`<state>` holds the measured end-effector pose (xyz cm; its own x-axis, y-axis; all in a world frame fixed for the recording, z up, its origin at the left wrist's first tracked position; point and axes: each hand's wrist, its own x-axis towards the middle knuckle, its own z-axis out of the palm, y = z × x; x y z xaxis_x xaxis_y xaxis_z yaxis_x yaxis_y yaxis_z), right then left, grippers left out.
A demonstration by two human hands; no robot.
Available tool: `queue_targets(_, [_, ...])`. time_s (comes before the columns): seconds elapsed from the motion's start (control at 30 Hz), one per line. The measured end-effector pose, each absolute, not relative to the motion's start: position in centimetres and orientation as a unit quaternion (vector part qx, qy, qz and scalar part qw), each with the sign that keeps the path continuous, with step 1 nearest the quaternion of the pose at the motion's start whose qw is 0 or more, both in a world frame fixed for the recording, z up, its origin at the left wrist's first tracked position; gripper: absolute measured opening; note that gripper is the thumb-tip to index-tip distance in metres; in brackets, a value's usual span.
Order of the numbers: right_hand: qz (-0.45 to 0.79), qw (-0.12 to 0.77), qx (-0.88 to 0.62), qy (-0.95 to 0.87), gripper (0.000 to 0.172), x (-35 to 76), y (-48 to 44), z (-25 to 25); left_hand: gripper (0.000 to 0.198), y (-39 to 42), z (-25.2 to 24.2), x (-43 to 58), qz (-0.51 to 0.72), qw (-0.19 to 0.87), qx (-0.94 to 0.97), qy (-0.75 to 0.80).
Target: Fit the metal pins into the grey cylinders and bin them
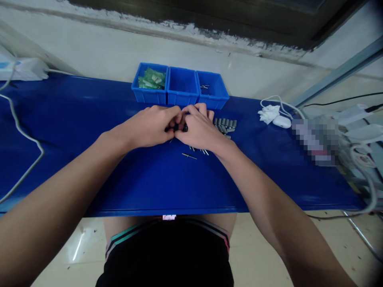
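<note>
My left hand [154,124] and my right hand [199,126] meet fingertip to fingertip over the blue table. The left thumb and fingers are pinched together; what is between them is too hidden to name. The right thumb and fingers are bent inward and closed, also over something I cannot make out. Several small silver metal cylinders [225,122] lie in rows beside and partly under my right hand. Thin metal pins [204,152] stick out below that palm. A single pin with a brass-coloured end [189,156] lies on the table just nearer to me.
Behind my hands stand three joined blue bins: the left bin [149,95] holds green packets, the middle bin [183,98], and the right bin [214,102] with a few metal pins. Crumpled tissue [269,114], a white case [282,121] and cables are at right. A white cable [22,127] crosses the left side.
</note>
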<state>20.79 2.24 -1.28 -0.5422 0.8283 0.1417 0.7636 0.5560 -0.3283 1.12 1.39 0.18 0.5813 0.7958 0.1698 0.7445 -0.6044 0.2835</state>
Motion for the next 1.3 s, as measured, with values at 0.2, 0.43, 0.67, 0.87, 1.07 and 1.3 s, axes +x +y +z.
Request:
queue_targets(0.2, [0.113,0.148,-0.452,-0.872,0.019,20.8,2.3,-1.4,0.028,1.3,0.6,1.1,0.114,0.091,0.885,0.443])
queue_targets(0.43, [0.087,0.183,-0.45,-0.869,0.011,21.0,2.4,-1.6,0.026,1.2,0.6,1.1,0.14,0.078,0.871,0.464])
queue_targets(0.67, [0.164,0.314,-0.489,-0.797,0.008,22.3,3.8,-0.2,0.037,1.0,1.1,1.2,0.224,0.069,0.838,0.492])
queue_targets(0.87, [0.304,0.487,-0.51,-0.64,0.012,25.0,5.9,0.3,0.026,0.9,1.1,1.5,0.183,0.075,0.871,0.45])
queue_targets(1.07, [0.371,0.528,-0.544,-0.536,0.012,26.9,7.4,-0.4,0.023,1.4,0.6,1.3,0.171,0.047,0.891,0.419])
queue_targets(1.3, [0.398,0.534,-0.549,-0.505,0.02,27.2,8.1,-1.2,0.032,1.4,0.6,1.1,0.209,0.048,0.891,0.401])
